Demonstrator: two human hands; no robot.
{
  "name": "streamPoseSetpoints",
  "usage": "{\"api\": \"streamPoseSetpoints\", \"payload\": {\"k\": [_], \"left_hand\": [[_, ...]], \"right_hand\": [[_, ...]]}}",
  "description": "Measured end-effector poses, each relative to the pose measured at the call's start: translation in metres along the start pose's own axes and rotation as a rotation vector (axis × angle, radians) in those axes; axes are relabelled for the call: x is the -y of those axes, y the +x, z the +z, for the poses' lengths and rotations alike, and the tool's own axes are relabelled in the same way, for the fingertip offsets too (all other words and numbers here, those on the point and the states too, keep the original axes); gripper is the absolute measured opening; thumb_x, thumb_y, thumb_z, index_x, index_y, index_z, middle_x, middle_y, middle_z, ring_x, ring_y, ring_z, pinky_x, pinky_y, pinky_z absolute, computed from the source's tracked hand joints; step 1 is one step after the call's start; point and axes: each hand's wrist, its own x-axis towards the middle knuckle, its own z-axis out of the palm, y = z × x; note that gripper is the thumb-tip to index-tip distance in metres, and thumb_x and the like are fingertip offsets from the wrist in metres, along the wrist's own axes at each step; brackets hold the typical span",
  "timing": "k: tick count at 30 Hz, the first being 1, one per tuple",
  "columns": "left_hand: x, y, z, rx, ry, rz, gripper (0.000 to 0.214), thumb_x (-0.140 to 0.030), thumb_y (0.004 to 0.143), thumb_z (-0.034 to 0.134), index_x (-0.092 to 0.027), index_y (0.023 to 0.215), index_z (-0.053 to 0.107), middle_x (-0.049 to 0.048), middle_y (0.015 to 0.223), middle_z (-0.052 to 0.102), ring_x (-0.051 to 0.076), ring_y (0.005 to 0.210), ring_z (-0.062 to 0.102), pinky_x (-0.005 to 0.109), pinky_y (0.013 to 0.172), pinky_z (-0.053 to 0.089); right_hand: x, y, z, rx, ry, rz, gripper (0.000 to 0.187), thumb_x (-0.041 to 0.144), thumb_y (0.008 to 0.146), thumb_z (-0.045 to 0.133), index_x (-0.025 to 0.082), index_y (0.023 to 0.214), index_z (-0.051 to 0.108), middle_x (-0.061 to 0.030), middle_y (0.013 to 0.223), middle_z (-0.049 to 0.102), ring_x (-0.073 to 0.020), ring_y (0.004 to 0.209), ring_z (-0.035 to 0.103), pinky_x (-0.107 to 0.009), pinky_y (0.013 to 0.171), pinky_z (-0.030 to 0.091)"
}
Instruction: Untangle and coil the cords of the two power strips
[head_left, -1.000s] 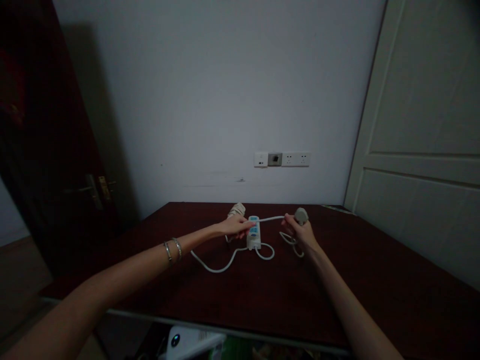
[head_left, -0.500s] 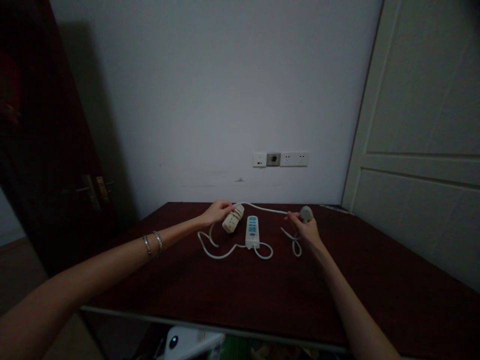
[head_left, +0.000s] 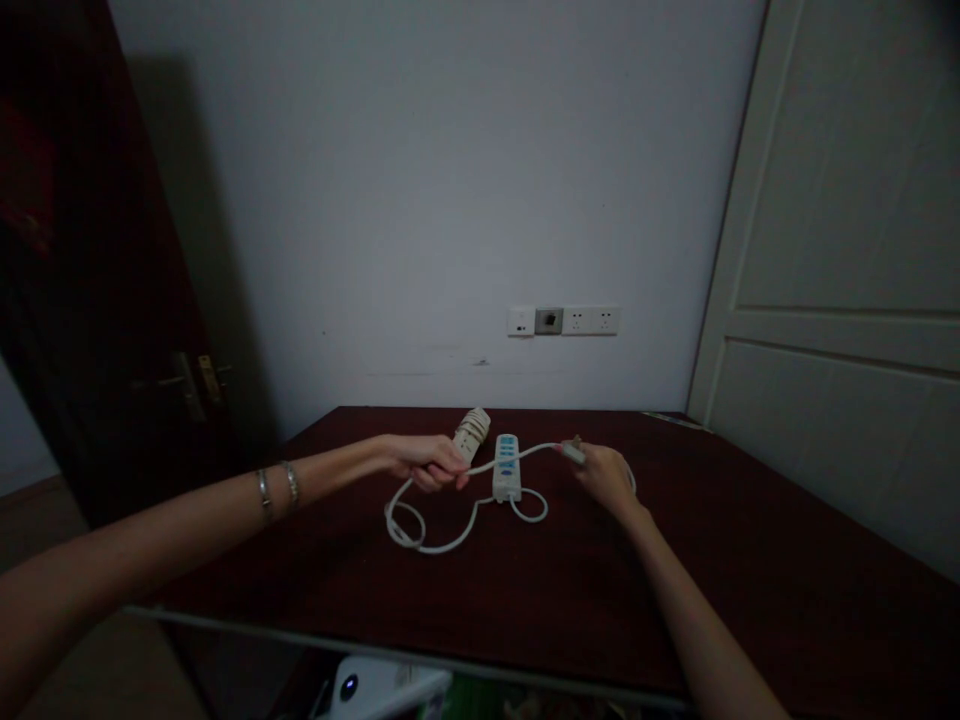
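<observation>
My left hand (head_left: 431, 462) is closed around a white power cord (head_left: 480, 468) above the table. The cord runs from it across to my right hand (head_left: 604, 475), whose fingers are closed on the cord beside its plug (head_left: 573, 453). A white power strip with blue sockets (head_left: 507, 470) lies between my hands, the taut cord passing over it. From its near end the cord loops out on both sides. Behind my left hand lies a second power strip (head_left: 472, 432) with its cord wound round it, partly hidden by the fingers.
The dark red table (head_left: 465, 610) meets a pale wall with a row of wall sockets (head_left: 591, 321). A white panelled door (head_left: 840, 300) stands at the right, a dark door (head_left: 90, 300) at the left. Below the table edge sits a white device (head_left: 382, 688).
My left hand has come nearer and now grips the cord in a fist. My right hand has turned the plug to point left and lowered it. The left cord loop has shifted nearer.
</observation>
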Motion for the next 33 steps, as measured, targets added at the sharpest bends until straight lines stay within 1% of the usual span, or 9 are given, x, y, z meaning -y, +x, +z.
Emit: {"api": "streamPoseSetpoints", "payload": {"k": [5, 9, 12, 17, 24, 26, 28, 31, 33], "left_hand": [[0.03, 0.027, 0.037, 0.167, -0.155, -0.201, 0.018, -0.032, 0.073, 0.063, -0.016, 0.066, 0.061, -0.0055, 0.05, 0.02, 0.004, 0.038, 0.006, 0.02, 0.036, 0.002], [0.045, 0.048, 0.041, 0.232, -0.167, -0.24, 0.017, -0.031, 0.074, 0.063, -0.015, 0.068, 0.061, -0.0068, 0.048, 0.021, 0.004, 0.036, 0.006, 0.02, 0.035, 0.002], [0.045, 0.052, 0.035, 0.064, -0.171, -0.146, 0.024, -0.037, 0.074, 0.065, -0.015, 0.072, 0.058, -0.0078, 0.046, 0.025, 0.003, 0.034, 0.013, 0.019, 0.036, 0.006], [0.039, 0.04, 0.025, -0.259, -0.169, 0.102, 0.038, -0.05, 0.071, 0.065, -0.015, 0.077, 0.053, -0.0102, 0.045, 0.029, 0.002, 0.034, 0.019, 0.019, 0.037, 0.01], [0.044, 0.02, 0.023, -0.651, -0.105, 0.171, 0.045, -0.05, 0.06, 0.07, -0.013, 0.078, 0.054, -0.0103, 0.045, 0.034, 0.006, 0.042, 0.033, 0.022, 0.044, 0.035], [0.041, 0.013, 0.022, -0.691, -0.106, 0.126, 0.047, -0.053, 0.059, 0.07, -0.013, 0.078, 0.055, -0.0112, 0.044, 0.031, 0.005, 0.041, 0.03, 0.022, 0.043, 0.034], [0.036, 0.007, 0.02, -0.683, -0.09, 0.065, 0.051, -0.057, 0.057, 0.07, -0.012, 0.076, 0.056, -0.0117, 0.043, 0.028, 0.004, 0.039, 0.025, 0.019, 0.039, 0.026], [0.032, 0.002, 0.014, -0.598, 0.012, 0.036, 0.055, -0.063, 0.057, 0.067, -0.012, 0.075, 0.056, -0.0112, 0.042, 0.029, 0.002, 0.036, 0.02, 0.019, 0.037, 0.014], [0.033, 0.004, 0.011, -0.506, 0.129, 0.033, 0.057, -0.068, 0.059, 0.062, -0.013, 0.074, 0.056, -0.0099, 0.041, 0.031, 0.003, 0.034, 0.022, 0.019, 0.036, 0.013]], "right_hand": [[0.006, -0.003, 0.005, 0.022, -0.124, -0.062, 0.025, 0.027, 0.08, 0.05, 0.022, 0.095, 0.069, -0.01, 0.089, 0.072, -0.0217, 0.076, 0.066, -0.025, 0.059, 0.039], [0.004, -0.005, 0.005, 0.003, -0.269, -0.093, 0.028, 0.021, 0.078, 0.05, 0.024, 0.099, 0.068, -0.0075, 0.089, 0.072, -0.0203, 0.075, 0.066, -0.024, 0.057, 0.038], [-0.004, -0.005, 0.001, -0.042, -0.356, -0.016, 0.026, 0.021, 0.079, 0.05, 0.022, 0.096, 0.069, -0.0086, 0.081, 0.072, -0.0206, 0.068, 0.065, -0.024, 0.053, 0.034], [-0.015, -0.003, -0.004, -0.162, -0.378, 0.099, 0.024, 0.026, 0.081, 0.052, 0.018, 0.095, 0.07, -0.0105, 0.078, 0.071, -0.0192, 0.061, 0.062, -0.024, 0.051, 0.027], [-0.026, -0.004, -0.009, -0.264, -0.381, 0.187, 0.03, 0.034, 0.087, 0.046, 0.018, 0.095, 0.07, -0.0114, 0.076, 0.07, -0.0162, 0.056, 0.057, -0.025, 0.052, 0.021], [-0.03, -0.004, -0.008, -0.256, -0.378, 0.192, 0.029, 0.033, 0.087, 0.047, 0.018, 0.095, 0.07, -0.0115, 0.077, 0.069, -0.0154, 0.056, 0.057, -0.025, 0.052, 0.02], [-0.033, -0.004, -0.007, -0.246, -0.377, 0.192, 0.028, 0.032, 0.086, 0.047, 0.018, 0.096, 0.07, -0.0114, 0.079, 0.069, -0.0148, 0.057, 0.056, -0.025, 0.052, 0.02], [-0.034, -0.005, -0.007, -0.228, -0.393, 0.218, 0.027, 0.03, 0.086, 0.047, 0.018, 0.097, 0.069, -0.0102, 0.081, 0.069, -0.0138, 0.058, 0.055, -0.025, 0.051, 0.018], [-0.034, -0.005, -0.008, -0.204, -0.41, 0.258, 0.025, 0.03, 0.086, 0.048, 0.019, 0.096, 0.069, -0.0096, 0.079, 0.069, -0.0132, 0.058, 0.055, -0.025, 0.051, 0.017]]}}
